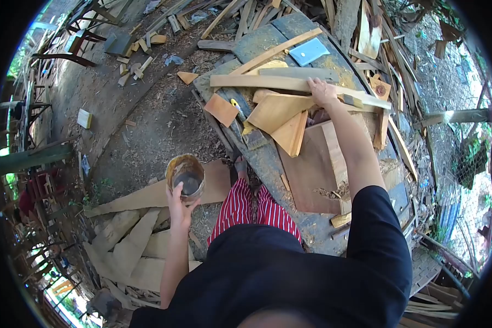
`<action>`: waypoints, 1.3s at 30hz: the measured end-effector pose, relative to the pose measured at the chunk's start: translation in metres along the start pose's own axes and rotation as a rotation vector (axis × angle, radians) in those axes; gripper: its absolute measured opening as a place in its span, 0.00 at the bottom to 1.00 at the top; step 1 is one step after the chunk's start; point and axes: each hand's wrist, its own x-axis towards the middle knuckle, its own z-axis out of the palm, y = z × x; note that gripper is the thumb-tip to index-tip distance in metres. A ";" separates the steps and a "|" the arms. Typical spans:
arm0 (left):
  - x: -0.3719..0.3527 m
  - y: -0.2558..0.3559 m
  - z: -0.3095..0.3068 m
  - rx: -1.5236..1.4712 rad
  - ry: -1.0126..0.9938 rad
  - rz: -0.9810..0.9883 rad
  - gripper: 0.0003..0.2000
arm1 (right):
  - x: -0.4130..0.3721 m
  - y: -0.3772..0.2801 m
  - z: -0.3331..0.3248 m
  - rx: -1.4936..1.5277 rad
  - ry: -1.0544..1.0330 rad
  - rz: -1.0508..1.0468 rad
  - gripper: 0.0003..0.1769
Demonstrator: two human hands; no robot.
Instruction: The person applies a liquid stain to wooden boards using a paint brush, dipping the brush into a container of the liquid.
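Note:
My left hand (179, 210) grips a round, stained tub (198, 187), thumb over its near rim and fingers around the outside. The tub is held off to the left of my legs; its inside looks dark and grey, with brown crust at the rim. On the work table, my right hand (323, 92) grips a long wooden plank (257, 82), fingers over its upper edge. A small dark-and-brown piece (350, 100) lies just right of the wrist; I cannot make out its kind. Below the plank are angled wooden boards (279, 112) and a square piece of wood (221, 110).
The worn work table (259, 46) carries a light-blue rectangular object (309, 52), a yellow-handled tool (236, 105) and a large brown panel (309, 164). Flat boards (131, 246) lie on the ground at lower left. Wood offcuts (142, 68) lie scattered on the dirt floor.

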 end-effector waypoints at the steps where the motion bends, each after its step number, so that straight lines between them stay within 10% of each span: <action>1: 0.000 0.002 0.003 0.007 -0.006 -0.005 0.30 | -0.005 0.003 0.000 0.001 -0.035 0.002 0.29; 9: 0.014 -0.012 -0.011 -0.102 -0.074 -0.044 0.27 | -0.120 -0.087 -0.083 -0.136 -0.087 -0.330 0.17; 14: 0.014 -0.015 -0.008 -0.114 -0.077 -0.068 0.27 | -0.175 -0.118 -0.020 -0.254 0.256 -0.452 0.09; 30: 0.033 0.005 0.029 -0.072 -0.348 -0.014 0.33 | -0.283 -0.023 -0.215 -0.257 0.191 -0.547 0.03; 39: 0.027 0.004 0.062 0.025 -0.448 -0.021 0.31 | -0.314 0.098 -0.165 -0.481 0.109 -0.532 0.21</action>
